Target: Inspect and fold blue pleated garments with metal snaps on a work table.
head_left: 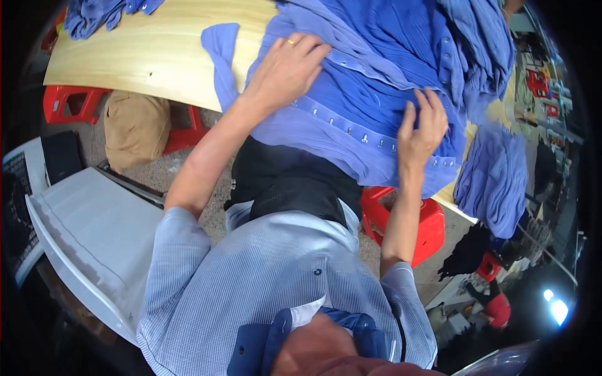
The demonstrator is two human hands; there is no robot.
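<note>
A lavender-blue shirt [332, 150] of thin, wrinkled cloth lies spread over the table's near edge. Along its front bands runs a row of small metal fastenings [349, 131]. My left hand [288, 70], with a ring on one finger, is closed on the shirt's upper front band at its left end; the fingertips are partly hidden by the cloth. Further right, my right hand [425, 128] touches the same band with thumb and fingers apart. Darker blue cloth [370, 94] shows between the two bands. A narrow lavender cloth piece [221, 59], perhaps a sleeve, sticks out at the left.
More blue garments [480, 53] are heaped at the table's far right. A lavender pile [493, 178] hangs by the right edge. The pale wooden table [150, 56] extends left. Red stools [417, 232], a tan sack [137, 130] and a light grey chair [94, 232] stand around me.
</note>
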